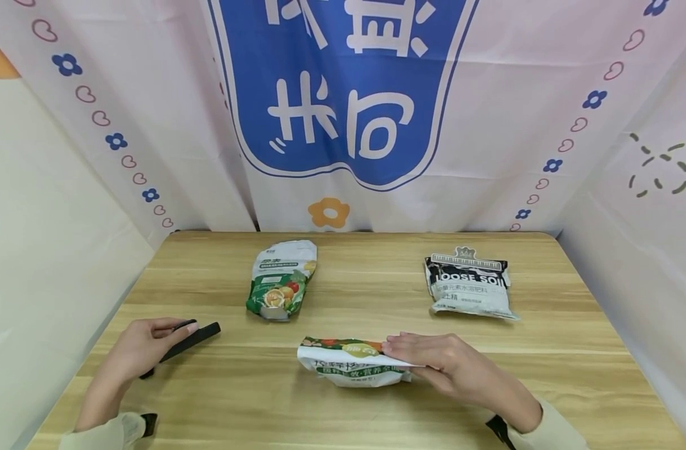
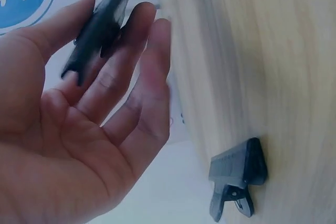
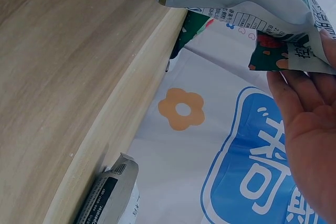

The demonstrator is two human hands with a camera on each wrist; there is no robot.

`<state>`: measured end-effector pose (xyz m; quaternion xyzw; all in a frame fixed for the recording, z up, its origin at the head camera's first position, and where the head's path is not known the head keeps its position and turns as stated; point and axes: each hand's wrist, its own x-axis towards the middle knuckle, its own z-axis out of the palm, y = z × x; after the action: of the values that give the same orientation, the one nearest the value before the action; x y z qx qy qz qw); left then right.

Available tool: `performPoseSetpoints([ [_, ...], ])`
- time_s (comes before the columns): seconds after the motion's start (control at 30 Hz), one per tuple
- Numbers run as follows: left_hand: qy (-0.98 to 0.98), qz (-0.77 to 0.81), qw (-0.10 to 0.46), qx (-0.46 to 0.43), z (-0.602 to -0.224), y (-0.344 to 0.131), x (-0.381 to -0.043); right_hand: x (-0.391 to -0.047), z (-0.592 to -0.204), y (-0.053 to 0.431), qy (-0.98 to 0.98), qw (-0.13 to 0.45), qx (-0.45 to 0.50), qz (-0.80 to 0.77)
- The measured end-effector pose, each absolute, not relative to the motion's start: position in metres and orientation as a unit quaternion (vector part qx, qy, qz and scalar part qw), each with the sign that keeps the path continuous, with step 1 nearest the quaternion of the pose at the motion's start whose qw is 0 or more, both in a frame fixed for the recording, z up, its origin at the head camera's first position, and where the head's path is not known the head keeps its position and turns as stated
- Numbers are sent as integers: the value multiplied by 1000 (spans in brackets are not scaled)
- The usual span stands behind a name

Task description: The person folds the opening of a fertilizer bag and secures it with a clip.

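Observation:
Between thumb and fingers, my left hand (image 1: 137,350) pinches a black bag clip (image 1: 199,338) above the left part of the table. A second black bag clip (image 2: 239,169) lies on the wood below that hand in the left wrist view; the head view mostly hides it. My right hand (image 1: 461,370) grips the right end of a white and green printed bag (image 1: 365,377) at the middle front. The bag's top edge is folded over, its colourful printed strip facing up. The fingers lie on the fold, with the thumb beneath. A gap separates the held clip from the bag.
A white and green fertilizer pouch (image 1: 283,281) with fruit pictures lies at the back left. Toward the back right lies a black and white "LOOSE SOIL" bag (image 1: 471,287), its top closed by a clear clip (image 1: 466,257). A printed curtain (image 1: 489,125) hangs behind the wooden table (image 1: 376,269).

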<state>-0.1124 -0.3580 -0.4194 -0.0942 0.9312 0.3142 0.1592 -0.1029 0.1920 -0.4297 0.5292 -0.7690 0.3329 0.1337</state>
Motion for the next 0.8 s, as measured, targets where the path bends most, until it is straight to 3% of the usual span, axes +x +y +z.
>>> performPoseSetpoints([
  [0.8, 940, 324, 84, -63, -398, -313, -103, -103, -429, 192, -769, 136, 532, 328],
])
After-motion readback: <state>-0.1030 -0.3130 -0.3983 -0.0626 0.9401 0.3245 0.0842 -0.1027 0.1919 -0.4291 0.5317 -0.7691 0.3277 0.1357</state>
